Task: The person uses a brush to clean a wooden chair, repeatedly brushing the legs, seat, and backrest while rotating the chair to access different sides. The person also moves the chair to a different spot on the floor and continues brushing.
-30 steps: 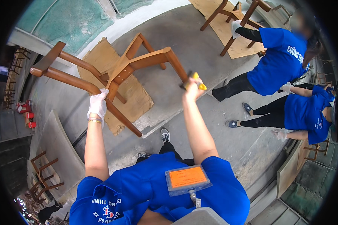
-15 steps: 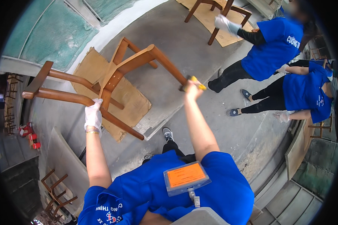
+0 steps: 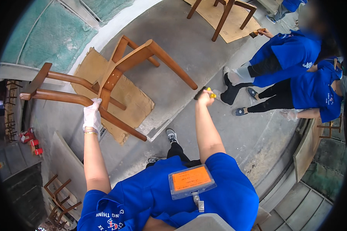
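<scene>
A brown wooden chair frame (image 3: 129, 59), without a seat, is held tilted in front of me. My left hand (image 3: 91, 115), in a thin whitish glove, is closed around the frame where a curved rail meets a leg. My right hand (image 3: 205, 98), bare, grips a brush (image 3: 199, 93) with dark bristles and a yellow handle. The bristles are just beyond the tip of the chair's right leg, with a small gap between them. Part of the brush handle is hidden in my fingers.
Flattened cardboard (image 3: 131, 98) lies under the chair frame. Two co-workers in blue shirts stand at right; one holds a paintbrush (image 3: 257, 32) near another chair (image 3: 224, 19) on a cardboard sheet (image 3: 204, 8). More brown frames (image 3: 59, 196) stand lower left, and red items (image 3: 34, 144) lie at left.
My right hand and the brush have moved right and slightly down, off the leg's tip. The chair frame has shifted slightly left with my left hand. The nearer co-worker has bent and lowered a gloved hand.
</scene>
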A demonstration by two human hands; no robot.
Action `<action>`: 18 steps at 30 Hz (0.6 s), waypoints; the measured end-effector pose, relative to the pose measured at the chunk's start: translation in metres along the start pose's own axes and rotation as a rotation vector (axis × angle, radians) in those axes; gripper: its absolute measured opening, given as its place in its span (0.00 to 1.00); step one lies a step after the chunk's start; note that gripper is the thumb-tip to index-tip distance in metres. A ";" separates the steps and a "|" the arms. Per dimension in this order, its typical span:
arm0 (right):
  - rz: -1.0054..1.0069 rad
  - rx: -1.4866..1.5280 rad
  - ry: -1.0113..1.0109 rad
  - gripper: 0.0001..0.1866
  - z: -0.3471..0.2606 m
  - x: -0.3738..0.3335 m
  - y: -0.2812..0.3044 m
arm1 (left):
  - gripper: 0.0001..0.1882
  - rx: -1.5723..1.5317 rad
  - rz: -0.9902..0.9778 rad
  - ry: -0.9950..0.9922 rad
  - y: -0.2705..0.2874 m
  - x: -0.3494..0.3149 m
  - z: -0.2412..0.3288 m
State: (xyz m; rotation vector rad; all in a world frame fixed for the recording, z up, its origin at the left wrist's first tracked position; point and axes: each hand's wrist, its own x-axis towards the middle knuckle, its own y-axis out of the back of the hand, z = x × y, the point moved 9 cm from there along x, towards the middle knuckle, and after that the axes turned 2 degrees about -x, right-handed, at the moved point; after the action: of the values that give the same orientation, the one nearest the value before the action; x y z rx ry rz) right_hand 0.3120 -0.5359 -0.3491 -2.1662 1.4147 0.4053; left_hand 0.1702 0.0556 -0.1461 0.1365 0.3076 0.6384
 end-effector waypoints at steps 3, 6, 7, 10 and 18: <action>-0.350 -0.129 0.126 0.09 -0.033 -0.082 -0.090 | 0.15 0.013 0.005 -0.013 -0.003 -0.004 0.005; -0.917 0.169 -0.027 0.14 -0.079 -0.195 -0.175 | 0.18 0.113 0.005 0.007 -0.003 -0.007 0.011; -1.051 0.399 -0.197 0.14 -0.095 -0.224 -0.188 | 0.18 0.116 0.013 0.014 -0.003 -0.009 0.012; -1.311 0.292 0.053 0.14 -0.140 -0.276 -0.200 | 0.17 0.159 0.036 0.036 0.001 -0.011 0.015; -1.210 -0.568 1.023 0.10 -0.131 -0.304 -0.159 | 0.19 0.255 0.009 -0.003 0.001 -0.017 0.030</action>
State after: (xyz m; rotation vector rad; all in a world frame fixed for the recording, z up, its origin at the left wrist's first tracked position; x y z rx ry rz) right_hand 0.3279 -0.3299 -0.0458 -3.3792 -0.0047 -0.9654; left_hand 0.1662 0.0449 -0.1136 0.3830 0.3846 0.6057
